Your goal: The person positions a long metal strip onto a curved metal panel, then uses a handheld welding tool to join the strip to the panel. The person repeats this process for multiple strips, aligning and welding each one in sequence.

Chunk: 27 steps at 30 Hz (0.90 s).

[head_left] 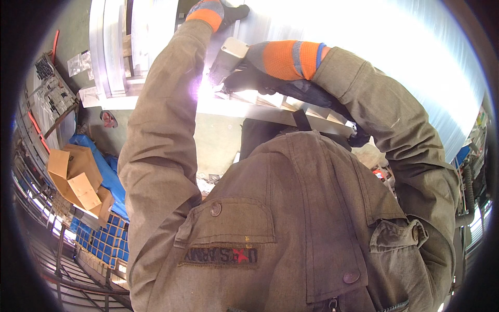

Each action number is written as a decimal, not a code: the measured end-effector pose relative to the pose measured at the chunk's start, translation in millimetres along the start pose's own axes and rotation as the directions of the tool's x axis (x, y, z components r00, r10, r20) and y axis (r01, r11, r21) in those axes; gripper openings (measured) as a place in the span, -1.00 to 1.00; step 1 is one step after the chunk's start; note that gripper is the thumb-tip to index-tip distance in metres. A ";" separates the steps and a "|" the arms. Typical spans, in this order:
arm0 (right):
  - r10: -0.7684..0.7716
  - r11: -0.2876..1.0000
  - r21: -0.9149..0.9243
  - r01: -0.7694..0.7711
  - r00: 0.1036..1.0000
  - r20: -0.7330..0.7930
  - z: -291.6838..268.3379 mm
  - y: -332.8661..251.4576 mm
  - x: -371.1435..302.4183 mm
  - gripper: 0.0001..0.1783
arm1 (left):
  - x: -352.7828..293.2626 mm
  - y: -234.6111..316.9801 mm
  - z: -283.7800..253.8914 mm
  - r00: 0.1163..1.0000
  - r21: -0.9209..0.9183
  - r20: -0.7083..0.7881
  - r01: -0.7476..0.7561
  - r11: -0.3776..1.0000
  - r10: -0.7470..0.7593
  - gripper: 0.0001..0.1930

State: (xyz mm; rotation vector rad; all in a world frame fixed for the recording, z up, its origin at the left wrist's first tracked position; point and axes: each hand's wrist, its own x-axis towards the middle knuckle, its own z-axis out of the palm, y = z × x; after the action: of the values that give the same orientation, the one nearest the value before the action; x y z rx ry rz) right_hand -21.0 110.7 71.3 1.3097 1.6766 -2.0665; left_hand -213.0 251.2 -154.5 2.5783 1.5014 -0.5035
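My left hand [210, 13], in an orange and grey glove with dark fingers, lies at the top edge against a shiny metal workpiece [291, 23]. Its thumb stretches out to the right; the other fingers are mostly cut off. Just below and to the right, my right hand [283, 60], gloved alike, is closed around a long black hand tool [306, 93] whose kind I cannot make out. At its front is a pale grey plate-like piece [236, 48]. A glaring white-violet spot beside the tool's front end washes out the metal there.
Silvery metal profiles [108, 47] stand at the upper left. An open cardboard box [78, 177] sits by blue sheeting [104, 169] and a blue gridded crate [106, 242] at left. A rack with small metal parts [54, 96] is at far left.
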 end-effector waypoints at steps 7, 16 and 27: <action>0.002 1.000 0.023 -0.003 0.999 0.039 -0.4 6.7 0.7 -0.48 | -0.8 -2.2 -0.1 0.999 -0.037 0.006 -0.040 0.999 0.040 -0.40; 0.011 1.000 -0.003 -0.011 1.000 0.000 5.7 9.3 2.2 -0.37 | -4.1 -4.7 -0.6 0.998 -0.180 -0.054 -0.021 0.984 0.011 -0.43; 0.052 0.998 -0.032 -0.051 0.998 0.032 1.3 6.2 -5.1 -0.40 | -4.8 7.6 -37.0 0.984 -0.304 0.124 0.162 0.939 -0.129 -0.49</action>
State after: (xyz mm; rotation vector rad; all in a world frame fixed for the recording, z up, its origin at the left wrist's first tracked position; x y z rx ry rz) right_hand -14.8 105.5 70.6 1.2879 1.6373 -2.0144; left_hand -200.2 253.1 -118.7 2.1807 1.5985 -0.3692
